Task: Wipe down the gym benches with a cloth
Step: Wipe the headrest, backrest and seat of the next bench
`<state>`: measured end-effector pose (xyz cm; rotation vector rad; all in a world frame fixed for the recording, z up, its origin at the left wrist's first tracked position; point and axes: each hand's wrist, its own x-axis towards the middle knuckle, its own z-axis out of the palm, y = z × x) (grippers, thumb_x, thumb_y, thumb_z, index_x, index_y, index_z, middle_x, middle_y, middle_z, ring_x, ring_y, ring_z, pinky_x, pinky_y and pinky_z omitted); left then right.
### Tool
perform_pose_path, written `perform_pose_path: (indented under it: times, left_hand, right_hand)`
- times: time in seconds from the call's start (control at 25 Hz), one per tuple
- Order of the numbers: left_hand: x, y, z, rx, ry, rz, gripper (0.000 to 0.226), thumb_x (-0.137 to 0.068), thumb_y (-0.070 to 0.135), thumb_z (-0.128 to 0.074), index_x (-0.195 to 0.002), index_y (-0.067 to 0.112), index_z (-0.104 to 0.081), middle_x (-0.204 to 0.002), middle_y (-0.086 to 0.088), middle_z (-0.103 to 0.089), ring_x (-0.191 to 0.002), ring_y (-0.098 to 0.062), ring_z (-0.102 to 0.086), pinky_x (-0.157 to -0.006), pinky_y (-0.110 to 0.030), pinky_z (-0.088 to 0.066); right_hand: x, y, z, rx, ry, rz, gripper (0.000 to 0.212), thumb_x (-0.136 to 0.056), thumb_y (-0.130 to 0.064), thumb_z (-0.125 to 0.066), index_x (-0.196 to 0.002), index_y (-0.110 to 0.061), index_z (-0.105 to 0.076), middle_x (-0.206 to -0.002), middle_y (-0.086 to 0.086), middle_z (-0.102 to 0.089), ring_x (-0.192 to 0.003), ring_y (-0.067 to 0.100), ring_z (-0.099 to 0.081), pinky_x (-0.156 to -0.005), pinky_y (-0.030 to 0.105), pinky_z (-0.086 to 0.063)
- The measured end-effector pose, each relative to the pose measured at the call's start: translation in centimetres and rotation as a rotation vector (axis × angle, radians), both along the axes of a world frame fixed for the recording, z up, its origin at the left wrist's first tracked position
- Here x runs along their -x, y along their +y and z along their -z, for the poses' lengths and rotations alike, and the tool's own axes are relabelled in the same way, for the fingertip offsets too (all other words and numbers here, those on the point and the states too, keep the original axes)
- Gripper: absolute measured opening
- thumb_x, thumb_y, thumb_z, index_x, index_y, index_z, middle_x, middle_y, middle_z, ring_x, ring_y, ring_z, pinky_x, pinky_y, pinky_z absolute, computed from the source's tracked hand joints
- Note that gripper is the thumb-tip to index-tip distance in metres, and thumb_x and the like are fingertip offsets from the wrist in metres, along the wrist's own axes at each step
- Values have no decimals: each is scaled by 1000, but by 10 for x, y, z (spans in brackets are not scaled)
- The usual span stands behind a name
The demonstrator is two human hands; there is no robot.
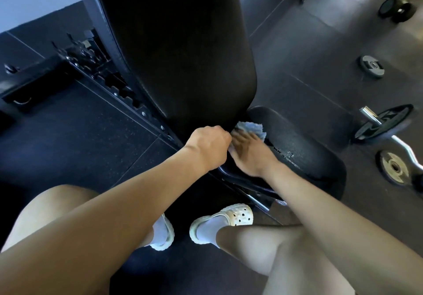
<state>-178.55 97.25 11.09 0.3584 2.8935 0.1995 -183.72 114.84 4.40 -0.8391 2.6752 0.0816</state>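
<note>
A black adjustable gym bench fills the middle, its back pad (174, 54) raised steeply and its seat pad (302, 139) below to the right, with cracked vinyl near the front. A pale blue cloth (250, 128) lies bunched on the seat pad, right at the gap under the back pad. My right hand (249, 155) presses the cloth down with its fingers laid flat over it. My left hand (208, 144) is curled round the lower edge of the back pad, just left of the cloth.
The bench's black frame with its toothed adjustment rail (119, 88) runs along the left. On the dark rubber floor at the right lie a curl bar with plates (386, 123), loose weight plates (370, 66) and a dumbbell (397, 7). My feet in white clogs (229, 219) stand beside the bench.
</note>
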Motion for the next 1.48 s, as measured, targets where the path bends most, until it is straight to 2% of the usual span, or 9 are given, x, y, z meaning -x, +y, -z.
perform_pose_path:
  times: [0.2,0.32,0.48,0.76,0.84,1.04,1.12,1.32,1.48]
  left_hand:
    - [1,-3,-3,-47,-31,-30,14,-97,11,-50,-104,14,-62,-105,-6,-63,-89,-29,-66,-71,-36,-53]
    - [6,4,-5,-27,-19,-26,15,-100,15,-48,-108,16,-60,-106,-5,-63,-94,-27,-66,-68,-34,-45]
    - [16,10,-3,-14,14,-11,17,-100,14,-47,-113,14,-58,-96,-4,-62,-91,-27,-67,-66,-33,-44]
    - [30,13,3,-33,33,65,29,-97,9,-49,-123,16,-60,-116,-5,-57,-92,-26,-65,-70,-33,-48]
    - [37,14,1,-26,34,58,31,-97,9,-49,-125,17,-61,-119,-5,-58,-95,-27,-65,-73,-34,-49]
    - [48,31,0,14,33,-13,23,-98,12,-52,-120,17,-61,-114,-6,-61,-97,-28,-66,-70,-33,-45]
    - [46,37,0,41,39,-41,20,-96,9,-55,-114,16,-60,-109,-6,-61,-88,-27,-65,-66,-34,-47]
    - [45,37,0,6,27,-55,19,-95,5,-53,-109,16,-61,-100,-4,-60,-71,-22,-53,-63,-35,-48]
    - [52,42,2,26,50,-43,19,-99,11,-47,-111,16,-61,-108,-6,-63,-88,-27,-65,-66,-36,-45]
  right_hand:
    - [40,-32,11,-103,-1,301,57,-105,-34,-27,-158,-14,-29,-165,3,-27,-155,20,-11,-127,44,-3]
    - [1,-17,2,-11,15,108,53,-108,-37,-26,-154,-14,-38,-163,5,-32,-155,25,-16,-127,45,-7]
    - [17,15,0,-6,-23,12,58,-109,-44,-20,-162,-21,-22,-169,-3,-16,-157,16,-6,-128,39,-5]
    - [105,8,12,-36,15,454,59,-107,-40,-13,-163,-23,-11,-171,-7,-4,-157,21,2,-127,43,3]
    - [84,3,13,-18,22,427,59,-107,-42,-13,-163,-21,-13,-171,-5,-6,-157,25,0,-127,45,2]
    - [35,35,0,6,10,112,57,-108,-45,-18,-163,-30,-13,-170,-12,-7,-157,18,-1,-128,41,-2]
    - [64,49,3,-7,32,145,57,-107,-43,-22,-162,-32,-15,-169,-13,-9,-157,16,-3,-127,41,-3]
    - [128,34,10,-38,10,508,57,-105,-41,-18,-161,-26,-19,-168,-5,-19,-153,29,-19,-123,47,-15]
    - [60,32,11,-28,79,327,60,-106,-41,-23,-163,-24,-12,-170,-6,-8,-157,29,-3,-127,45,-4]
